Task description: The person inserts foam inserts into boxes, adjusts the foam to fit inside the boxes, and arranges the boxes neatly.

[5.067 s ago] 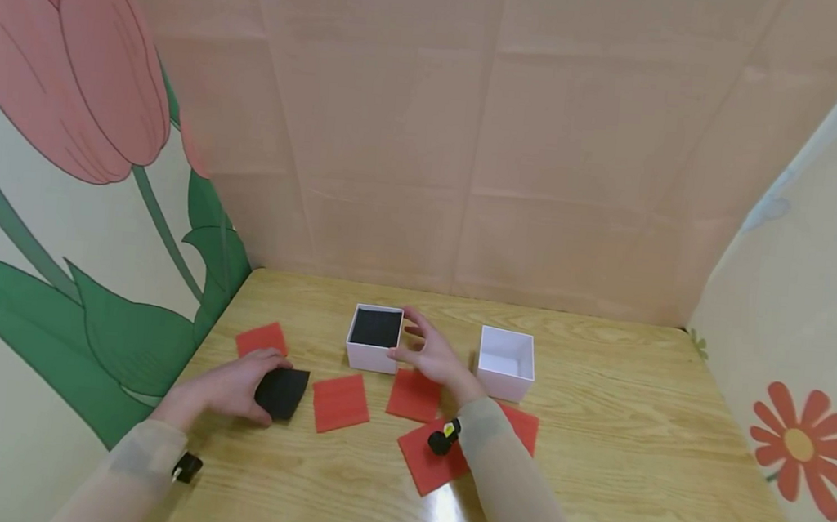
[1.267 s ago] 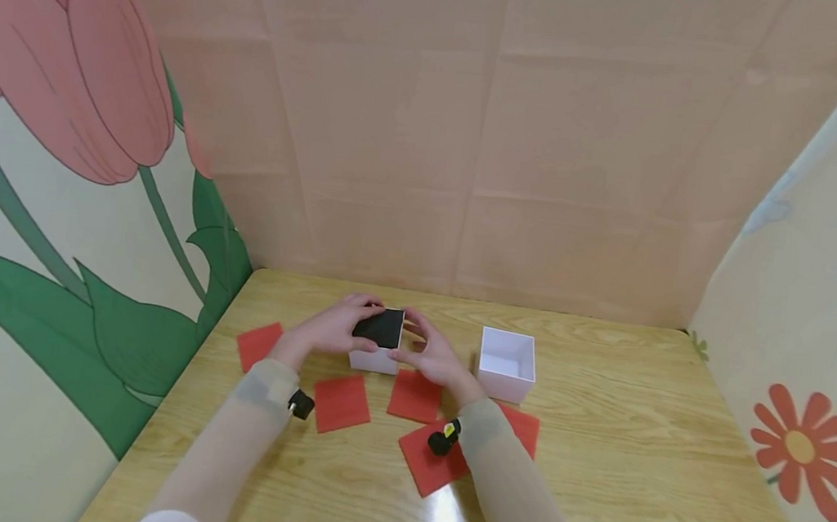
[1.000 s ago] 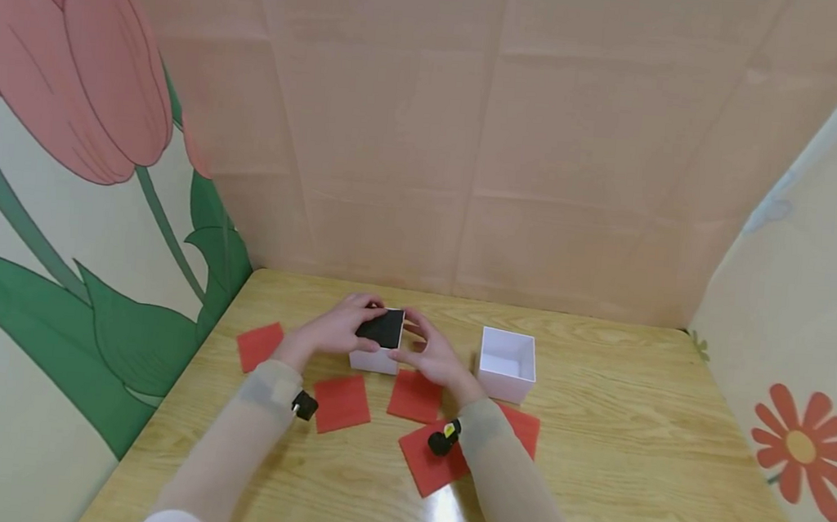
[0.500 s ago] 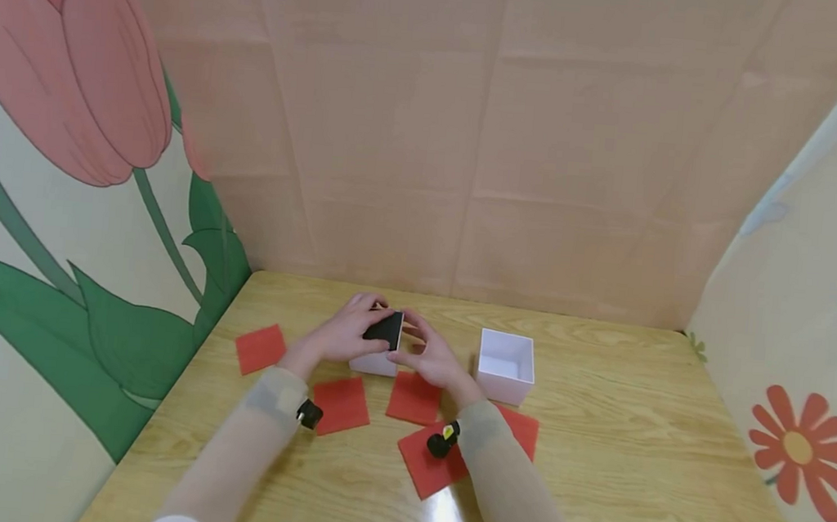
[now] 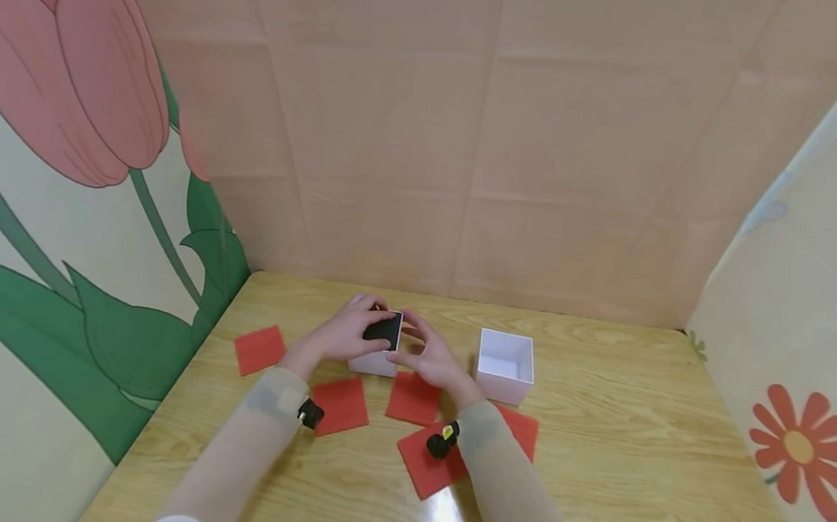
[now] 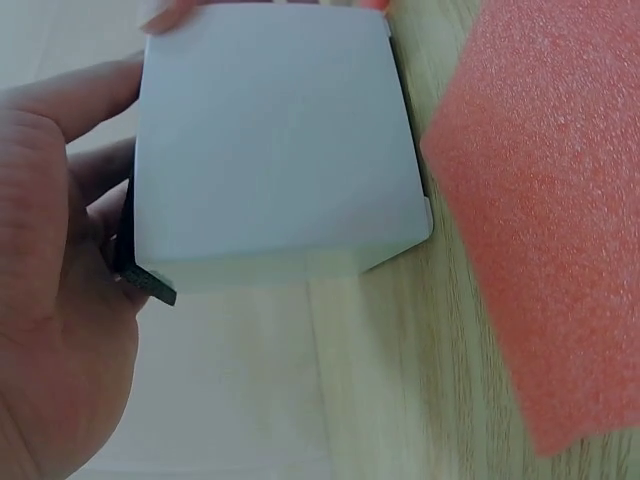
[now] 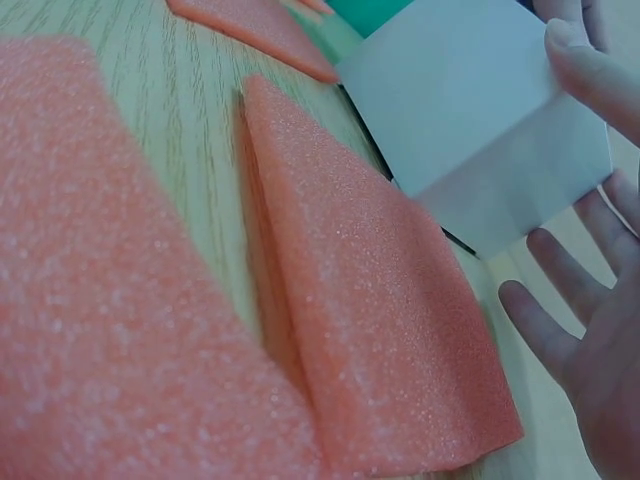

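Observation:
At the back of the table stands a small white square box [image 5: 373,364], with black foam showing at its top. My left hand [image 5: 345,331] reaches over its left side and holds a black foam square [image 5: 383,330] at the opening, thumb to the front. In the left wrist view, a corner of the black foam [image 6: 150,287] pokes out past the edge of the box [image 6: 280,130]. My right hand [image 5: 435,357] grips the right side of the box, its thumb against a white wall [image 7: 480,110] in the right wrist view.
A second white box [image 5: 504,366], with nothing inside, stands to the right. Several red foam squares lie about: one at the far left [image 5: 260,350], one left of centre [image 5: 341,406], one before the box [image 5: 413,397], others [image 5: 426,470] under the right forearm.
My left hand has carried the black foam square from the left of the table to the top of the box, then shifted slightly right. My right hand has stayed at the box.

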Demonstrator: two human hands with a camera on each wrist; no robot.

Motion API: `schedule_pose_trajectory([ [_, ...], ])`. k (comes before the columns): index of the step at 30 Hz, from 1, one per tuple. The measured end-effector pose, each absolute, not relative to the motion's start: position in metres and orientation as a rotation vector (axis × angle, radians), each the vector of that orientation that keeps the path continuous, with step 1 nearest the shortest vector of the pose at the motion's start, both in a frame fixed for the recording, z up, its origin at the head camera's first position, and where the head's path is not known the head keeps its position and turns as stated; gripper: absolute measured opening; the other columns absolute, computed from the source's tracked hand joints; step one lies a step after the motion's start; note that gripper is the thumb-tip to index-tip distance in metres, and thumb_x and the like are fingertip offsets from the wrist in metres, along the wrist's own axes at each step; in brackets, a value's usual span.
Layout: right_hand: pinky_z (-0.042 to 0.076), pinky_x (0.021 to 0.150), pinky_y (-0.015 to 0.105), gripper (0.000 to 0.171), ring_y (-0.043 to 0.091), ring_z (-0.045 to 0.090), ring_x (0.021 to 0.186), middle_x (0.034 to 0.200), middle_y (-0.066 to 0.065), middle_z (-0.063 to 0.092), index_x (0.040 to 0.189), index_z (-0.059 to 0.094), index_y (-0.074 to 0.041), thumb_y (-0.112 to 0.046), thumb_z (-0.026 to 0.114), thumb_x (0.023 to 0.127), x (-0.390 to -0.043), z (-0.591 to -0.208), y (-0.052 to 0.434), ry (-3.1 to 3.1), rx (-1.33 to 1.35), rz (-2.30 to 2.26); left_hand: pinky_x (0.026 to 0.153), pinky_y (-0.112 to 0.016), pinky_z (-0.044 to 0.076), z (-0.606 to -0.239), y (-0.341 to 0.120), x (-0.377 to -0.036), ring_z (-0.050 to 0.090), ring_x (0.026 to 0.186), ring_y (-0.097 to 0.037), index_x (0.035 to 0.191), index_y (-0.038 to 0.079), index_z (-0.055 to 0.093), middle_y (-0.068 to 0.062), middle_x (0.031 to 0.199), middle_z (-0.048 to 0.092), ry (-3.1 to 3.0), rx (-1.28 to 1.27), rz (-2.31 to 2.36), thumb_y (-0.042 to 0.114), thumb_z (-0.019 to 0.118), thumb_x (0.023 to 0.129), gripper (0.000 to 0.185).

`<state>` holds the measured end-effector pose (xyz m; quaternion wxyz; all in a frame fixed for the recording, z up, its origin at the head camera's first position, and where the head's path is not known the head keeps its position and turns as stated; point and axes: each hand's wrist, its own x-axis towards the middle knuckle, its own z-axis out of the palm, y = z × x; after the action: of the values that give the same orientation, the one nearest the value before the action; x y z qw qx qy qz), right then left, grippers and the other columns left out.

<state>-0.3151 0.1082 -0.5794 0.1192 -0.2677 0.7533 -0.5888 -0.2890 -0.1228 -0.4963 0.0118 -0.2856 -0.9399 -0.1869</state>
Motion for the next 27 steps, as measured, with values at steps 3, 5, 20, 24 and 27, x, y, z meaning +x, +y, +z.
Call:
schedule_pose_trajectory([
  [3,0.044,0.118,0.053,0.093,0.038,0.046,0.148,0.167,0.002,0.042,0.169,0.032,-0.023,-0.026,0.086,0.094,-0.315,-0.579,0.109,2.202,-0.789,-1.72,0.111,-0.051,0.044,-0.497,-0.122,-0.289,0.042,0.136,-0.032,0.148,0.009,0.065,-0.016,0.148,0.052,-2.933,-0.879,-0.609,0.033,0.077,0.101,0.054],
  [5,0.044,0.118,0.054,0.094,0.039,0.046,0.148,0.167,0.002,0.042,0.169,0.031,-0.02,-0.027,0.086,0.094,-0.315,-0.579,0.109,2.199,-0.795,-1.722,0.111,-0.051,0.044,-0.497,-0.121,-0.29,0.041,0.136,-0.033,0.147,0.009,0.065,-0.016,0.148,0.052,-2.935,-0.873,-0.624,0.033,0.078,0.1,0.054],
  [20,0.041,0.119,0.056,0.094,0.038,0.044,0.15,0.165,0.003,0.044,0.168,0.035,-0.031,-0.03,0.089,0.09,-0.316,-0.584,0.109,2.196,-0.775,-1.738,0.118,-0.057,0.041,-0.485,-0.161,-0.277,0.048,0.142,-0.035,0.149,0.007,0.063,-0.014,0.151,0.055,-2.923,-0.691,-0.746,0.03,0.078,0.1,0.056],
  [24,0.041,0.119,0.055,0.095,0.038,0.044,0.15,0.165,0.003,0.044,0.168,0.034,-0.03,-0.03,0.089,0.09,-0.316,-0.584,0.109,2.197,-0.777,-1.735,0.12,-0.056,0.039,-0.489,-0.171,-0.275,0.05,0.142,-0.036,0.146,0.006,0.065,-0.016,0.15,0.057,-2.934,-0.665,-0.73,0.03,0.078,0.1,0.054],
  [27,0.041,0.119,0.055,0.095,0.039,0.044,0.15,0.164,0.004,0.045,0.168,0.035,-0.03,-0.03,0.089,0.09,-0.316,-0.584,0.109,2.196,-0.775,-1.74,0.12,-0.056,0.039,-0.491,-0.174,-0.274,0.049,0.143,-0.036,0.146,0.007,0.066,-0.014,0.151,0.058,-2.928,-0.65,-0.759,0.031,0.078,0.1,0.053],
])
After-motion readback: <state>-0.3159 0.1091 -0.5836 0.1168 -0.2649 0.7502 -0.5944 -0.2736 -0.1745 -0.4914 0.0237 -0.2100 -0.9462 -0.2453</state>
